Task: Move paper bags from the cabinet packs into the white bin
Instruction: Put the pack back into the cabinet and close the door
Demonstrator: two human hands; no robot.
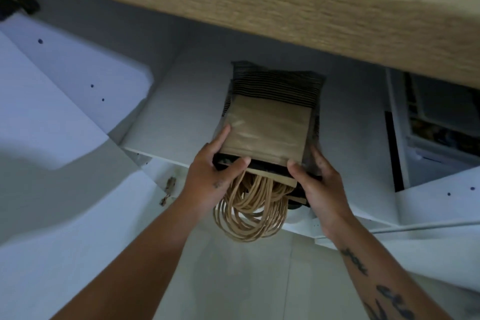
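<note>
Evidently mid-retrieval: pack of paper bags [267, 122], twine handles [249, 213] dangling, rests on the white cabinet shelf [181, 101], left hand [210, 174] and right hand [317, 184] gripping its near end; next, draw it clear toward the unseen bin.

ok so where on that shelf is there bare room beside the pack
Bare shelf lies left of the pack, out to the shelf's left edge, and right of it too. The front edge is crowded: left grip and right grip hold the pack's end there, with the handles dangling between them.
</note>
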